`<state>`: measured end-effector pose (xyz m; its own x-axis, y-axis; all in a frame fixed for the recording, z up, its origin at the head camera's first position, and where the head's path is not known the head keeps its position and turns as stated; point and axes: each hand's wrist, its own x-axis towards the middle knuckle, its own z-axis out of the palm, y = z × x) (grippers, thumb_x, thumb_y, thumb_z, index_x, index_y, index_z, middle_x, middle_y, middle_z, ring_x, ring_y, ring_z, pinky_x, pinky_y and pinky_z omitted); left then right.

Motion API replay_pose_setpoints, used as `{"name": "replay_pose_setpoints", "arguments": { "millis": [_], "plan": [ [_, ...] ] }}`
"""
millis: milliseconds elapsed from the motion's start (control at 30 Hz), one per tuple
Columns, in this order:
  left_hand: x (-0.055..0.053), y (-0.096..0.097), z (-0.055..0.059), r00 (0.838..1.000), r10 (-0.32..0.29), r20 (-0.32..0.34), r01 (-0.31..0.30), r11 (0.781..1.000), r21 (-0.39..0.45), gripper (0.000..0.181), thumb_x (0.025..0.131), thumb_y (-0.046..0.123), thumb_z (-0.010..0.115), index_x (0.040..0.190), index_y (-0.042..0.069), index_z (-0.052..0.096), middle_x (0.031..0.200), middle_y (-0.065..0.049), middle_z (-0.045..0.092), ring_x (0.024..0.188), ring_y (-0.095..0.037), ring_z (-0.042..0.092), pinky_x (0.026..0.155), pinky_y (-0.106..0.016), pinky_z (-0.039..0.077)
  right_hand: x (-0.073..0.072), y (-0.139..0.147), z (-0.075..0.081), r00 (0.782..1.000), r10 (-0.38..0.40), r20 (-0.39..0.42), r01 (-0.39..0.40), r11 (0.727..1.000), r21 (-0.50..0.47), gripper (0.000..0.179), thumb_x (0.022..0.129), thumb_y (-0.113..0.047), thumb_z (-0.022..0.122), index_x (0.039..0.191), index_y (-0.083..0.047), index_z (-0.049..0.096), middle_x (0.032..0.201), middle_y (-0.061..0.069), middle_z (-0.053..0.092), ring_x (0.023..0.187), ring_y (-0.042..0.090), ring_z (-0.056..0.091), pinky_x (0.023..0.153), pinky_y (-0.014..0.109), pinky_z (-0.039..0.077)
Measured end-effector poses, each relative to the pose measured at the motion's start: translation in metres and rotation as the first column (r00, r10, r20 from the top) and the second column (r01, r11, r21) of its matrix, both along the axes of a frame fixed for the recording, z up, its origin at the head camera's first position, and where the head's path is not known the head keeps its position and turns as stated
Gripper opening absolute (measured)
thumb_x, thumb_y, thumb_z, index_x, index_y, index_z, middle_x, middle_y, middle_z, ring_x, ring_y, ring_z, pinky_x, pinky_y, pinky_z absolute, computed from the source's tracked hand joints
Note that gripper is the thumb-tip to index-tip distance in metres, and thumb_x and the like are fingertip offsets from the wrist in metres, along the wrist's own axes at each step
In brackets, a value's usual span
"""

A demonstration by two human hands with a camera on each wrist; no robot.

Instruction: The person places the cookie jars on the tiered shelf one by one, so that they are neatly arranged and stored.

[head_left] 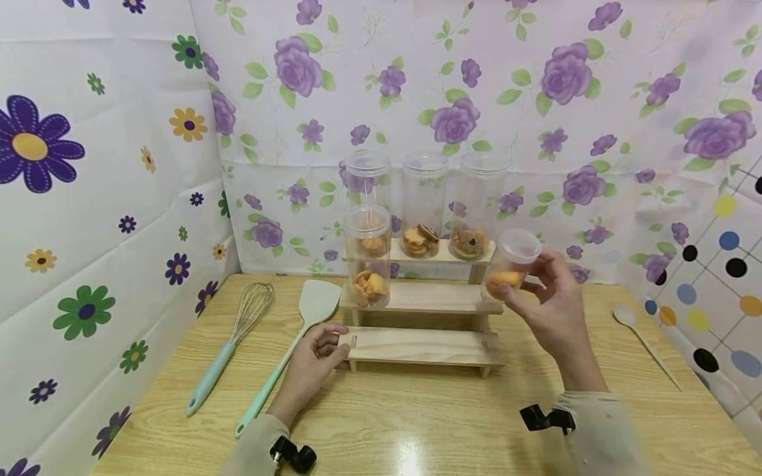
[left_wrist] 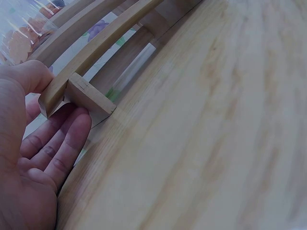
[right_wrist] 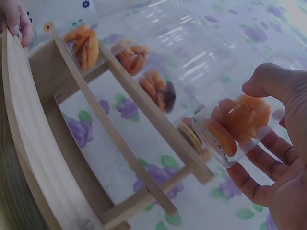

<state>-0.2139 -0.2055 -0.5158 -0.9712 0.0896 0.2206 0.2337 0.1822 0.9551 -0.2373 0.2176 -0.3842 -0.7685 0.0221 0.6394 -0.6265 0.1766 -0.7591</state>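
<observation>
My right hand [head_left: 555, 309] grips a clear lidded jar [head_left: 513, 263] with orange-brown snacks at its bottom. The jar is tilted, off the shelves, beside the right end of the wooden three-tier rack [head_left: 423, 344]. In the right wrist view, the thumb and fingers of the right hand [right_wrist: 288, 139] lie on either side of it. My left hand [head_left: 315, 357] holds the left end of the rack's lowest tier; the left wrist view shows its fingers around the board's end. A similar jar [head_left: 368, 264] of snacks stands at the left of the middle tier.
Three tall clear jars stand along the top tier, including a cookie jar [head_left: 425, 205] in the middle and another jar [head_left: 481, 205] at right. A whisk [head_left: 232, 344] and a pale spatula [head_left: 315, 304] lie left of the rack. A spoon [head_left: 645, 340] lies far right.
</observation>
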Motion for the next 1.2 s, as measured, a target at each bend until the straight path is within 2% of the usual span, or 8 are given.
{"name": "replay_pose_setpoints", "arguments": {
  "millis": [100,400,567,700,800,1033,1200],
  "plan": [
    [0.0,0.0,0.0,1.0,0.004,0.001,-0.004,1.0,0.0,0.031,0.106,0.019,0.08,0.135,0.012,0.072,0.11,-0.015,0.075,0.094,-0.022,0.073,0.079,-0.032,0.064,0.0,-0.009,-0.001,1.0,0.012,0.012,-0.012,1.0,0.006,0.065,0.088,0.018,0.084,0.146,0.002,0.06,0.128,0.009,0.065,0.114,0.02,0.067,0.095,0.022,0.061],
    [0.0,-0.001,-0.001,1.0,-0.007,0.01,0.007,1.0,0.024,0.032,0.106,0.018,0.08,0.136,0.01,0.071,0.111,-0.017,0.074,0.094,-0.022,0.073,0.08,-0.036,0.067,-0.001,-0.031,-0.007,0.997,0.07,0.026,-0.071,0.996,0.062,0.063,0.09,0.014,0.085,0.146,0.002,0.058,0.136,0.005,0.064,0.116,0.021,0.067,0.097,0.024,0.061],
    [0.001,0.0,0.0,1.0,-0.006,0.004,0.006,1.0,0.008,0.032,0.107,0.019,0.079,0.137,0.012,0.071,0.112,-0.017,0.074,0.095,-0.022,0.073,0.081,-0.035,0.067,-0.001,-0.042,-0.011,0.994,0.099,0.038,-0.101,0.993,0.062,0.061,0.092,0.013,0.084,0.146,0.002,0.058,0.138,0.004,0.065,0.12,0.023,0.068,0.098,0.024,0.061],
    [0.001,0.0,0.0,1.0,-0.021,0.008,0.021,0.999,0.035,0.032,0.107,0.017,0.079,0.137,0.01,0.071,0.112,-0.019,0.072,0.094,-0.023,0.073,0.08,-0.039,0.069,-0.003,-0.052,-0.013,0.992,0.117,0.049,-0.12,0.991,0.064,0.065,0.092,0.011,0.086,0.149,0.0,0.058,0.138,0.004,0.066,0.12,0.023,0.068,0.099,0.025,0.062],
    [0.001,0.0,0.001,1.0,-0.025,0.015,0.024,0.998,0.053,0.033,0.107,0.016,0.079,0.137,0.008,0.07,0.112,-0.021,0.071,0.092,-0.023,0.073,0.08,-0.041,0.07,-0.005,-0.061,-0.014,0.99,0.123,0.064,-0.127,0.99,0.063,0.068,0.091,0.008,0.088,0.151,-0.003,0.058,0.138,0.006,0.067,0.12,0.02,0.068,0.1,0.027,0.062],
    [0.0,0.001,0.001,0.999,-0.034,0.031,0.031,0.995,0.09,0.034,0.107,0.011,0.078,0.138,0.003,0.068,0.112,-0.023,0.069,0.091,-0.023,0.073,0.083,-0.045,0.071,-0.016,-0.085,-0.014,0.987,0.12,0.11,-0.128,0.989,0.072,0.067,0.093,-0.002,0.091,0.151,-0.007,0.059,0.136,0.015,0.068,0.122,0.026,0.067,0.1,0.03,0.064],
    [-0.002,0.002,0.0,0.999,-0.025,0.038,0.022,0.995,0.094,0.032,0.106,0.01,0.078,0.136,0.004,0.07,0.111,-0.021,0.07,0.091,-0.023,0.074,0.082,-0.045,0.071,-0.025,-0.101,-0.016,0.985,0.114,0.132,-0.125,0.989,0.082,0.065,0.093,-0.005,0.092,0.15,-0.009,0.061,0.133,0.017,0.069,0.121,0.027,0.068,0.099,0.033,0.065]
  ]
}}
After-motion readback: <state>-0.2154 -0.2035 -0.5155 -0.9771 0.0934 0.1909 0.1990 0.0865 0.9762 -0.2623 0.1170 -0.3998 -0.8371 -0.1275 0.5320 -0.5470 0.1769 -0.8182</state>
